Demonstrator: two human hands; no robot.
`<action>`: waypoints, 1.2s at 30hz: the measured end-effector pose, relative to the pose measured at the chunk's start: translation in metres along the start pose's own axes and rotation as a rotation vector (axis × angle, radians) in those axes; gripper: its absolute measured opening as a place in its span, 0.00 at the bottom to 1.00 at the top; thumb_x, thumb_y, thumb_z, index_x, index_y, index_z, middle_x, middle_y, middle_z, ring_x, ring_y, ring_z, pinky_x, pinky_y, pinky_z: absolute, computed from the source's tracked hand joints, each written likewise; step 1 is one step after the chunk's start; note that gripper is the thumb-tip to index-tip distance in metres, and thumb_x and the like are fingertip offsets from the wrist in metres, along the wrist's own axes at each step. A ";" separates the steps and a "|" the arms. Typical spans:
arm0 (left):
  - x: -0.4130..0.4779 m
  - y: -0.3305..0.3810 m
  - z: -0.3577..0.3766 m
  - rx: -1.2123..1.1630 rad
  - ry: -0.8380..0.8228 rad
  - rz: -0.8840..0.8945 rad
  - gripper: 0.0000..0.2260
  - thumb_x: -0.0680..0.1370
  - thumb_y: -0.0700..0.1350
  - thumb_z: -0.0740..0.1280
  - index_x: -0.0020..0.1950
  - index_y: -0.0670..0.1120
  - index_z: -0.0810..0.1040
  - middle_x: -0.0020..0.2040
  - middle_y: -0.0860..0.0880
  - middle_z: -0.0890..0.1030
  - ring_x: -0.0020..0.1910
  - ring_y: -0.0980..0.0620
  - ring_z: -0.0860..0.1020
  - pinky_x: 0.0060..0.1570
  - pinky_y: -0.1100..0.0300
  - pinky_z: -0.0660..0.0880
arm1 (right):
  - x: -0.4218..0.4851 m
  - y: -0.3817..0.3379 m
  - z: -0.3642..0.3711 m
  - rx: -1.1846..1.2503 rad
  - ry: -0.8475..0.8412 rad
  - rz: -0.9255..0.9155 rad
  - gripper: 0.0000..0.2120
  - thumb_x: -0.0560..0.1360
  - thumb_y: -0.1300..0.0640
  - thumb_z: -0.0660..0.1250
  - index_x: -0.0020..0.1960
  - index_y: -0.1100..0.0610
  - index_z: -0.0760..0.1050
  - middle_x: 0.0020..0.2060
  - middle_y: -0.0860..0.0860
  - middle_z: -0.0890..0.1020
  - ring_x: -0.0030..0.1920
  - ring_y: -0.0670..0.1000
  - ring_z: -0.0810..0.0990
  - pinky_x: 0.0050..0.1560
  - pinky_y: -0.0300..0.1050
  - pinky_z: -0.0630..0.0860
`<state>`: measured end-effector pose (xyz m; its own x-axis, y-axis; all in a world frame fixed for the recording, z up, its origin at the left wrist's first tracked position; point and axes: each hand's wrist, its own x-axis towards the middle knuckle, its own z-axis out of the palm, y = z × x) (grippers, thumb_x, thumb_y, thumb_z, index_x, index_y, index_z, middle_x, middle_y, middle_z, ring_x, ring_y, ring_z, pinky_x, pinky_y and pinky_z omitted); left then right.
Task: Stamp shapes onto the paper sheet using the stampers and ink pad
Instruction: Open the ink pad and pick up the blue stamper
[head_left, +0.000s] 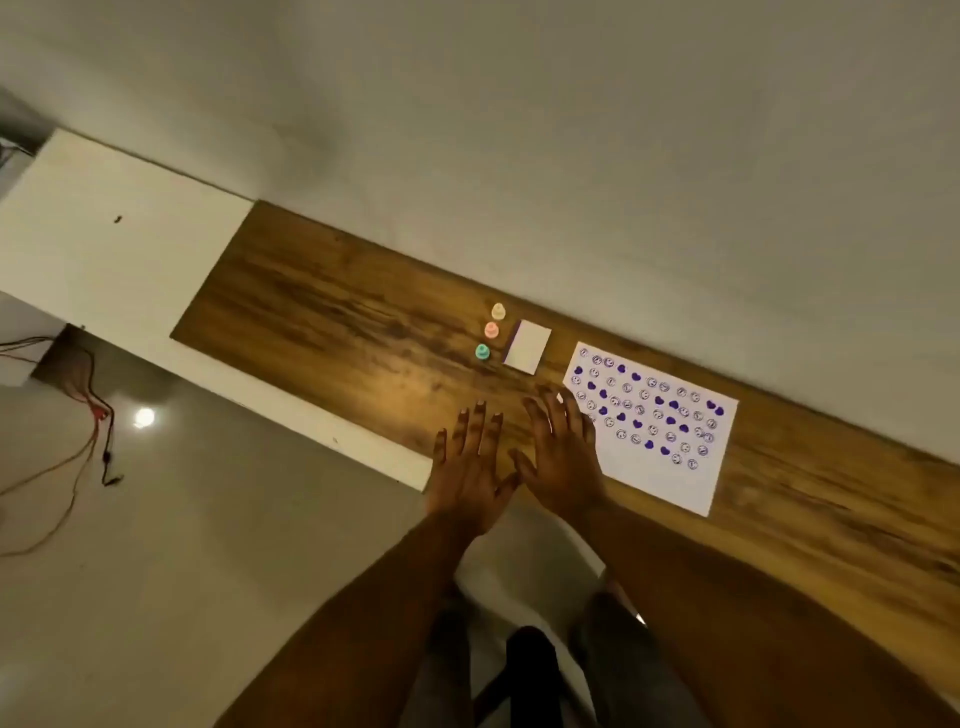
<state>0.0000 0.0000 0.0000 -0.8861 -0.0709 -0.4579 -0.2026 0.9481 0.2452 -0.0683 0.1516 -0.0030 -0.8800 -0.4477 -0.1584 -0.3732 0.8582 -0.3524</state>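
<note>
A white paper sheet (660, 467) lies on the wooden table (322, 312), covered with several purple hearts and smiley rings. To its left sits the ink pad (527, 346), its white lid closed. Beside the pad stand three stampers in a row: a cream stamper (498, 310), a pink stamper (491, 329) and a green stamper (482, 352). My left hand (470, 473) hovers flat with fingers spread near the table's front edge. My right hand (561, 457) is spread the same way, its fingers over the sheet's left corner. Neither hand holds anything.
The table runs along a plain wall (571, 156). A white cabinet top (104, 234) adjoins its left end. Red and dark cables (98, 421) trail over the glossy floor at the left. My legs and a chair part show at the bottom.
</note>
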 end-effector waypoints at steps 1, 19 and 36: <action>0.005 -0.004 0.006 0.009 -0.002 0.005 0.39 0.81 0.71 0.46 0.86 0.52 0.41 0.85 0.47 0.37 0.85 0.45 0.40 0.81 0.40 0.43 | 0.007 0.001 0.006 0.009 -0.013 -0.004 0.35 0.78 0.38 0.64 0.79 0.53 0.63 0.80 0.55 0.61 0.80 0.60 0.57 0.76 0.63 0.62; 0.120 -0.047 0.102 -0.071 0.344 -0.028 0.39 0.81 0.74 0.50 0.85 0.51 0.54 0.85 0.49 0.57 0.83 0.47 0.54 0.78 0.42 0.54 | 0.125 0.072 0.094 -0.140 0.016 -0.097 0.32 0.82 0.35 0.51 0.80 0.52 0.61 0.81 0.54 0.60 0.82 0.56 0.53 0.78 0.61 0.51; 0.062 -0.052 0.116 -0.140 0.472 -0.043 0.41 0.78 0.68 0.66 0.83 0.47 0.59 0.82 0.46 0.64 0.81 0.47 0.61 0.79 0.50 0.57 | 0.026 0.017 0.106 -0.328 -0.032 -0.227 0.28 0.83 0.47 0.59 0.81 0.51 0.59 0.77 0.58 0.63 0.78 0.60 0.60 0.78 0.57 0.58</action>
<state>0.0038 -0.0173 -0.1407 -0.9612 -0.2729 -0.0407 -0.2688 0.8928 0.3615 -0.0668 0.1280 -0.1113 -0.7569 -0.6381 -0.1412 -0.6354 0.7690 -0.0694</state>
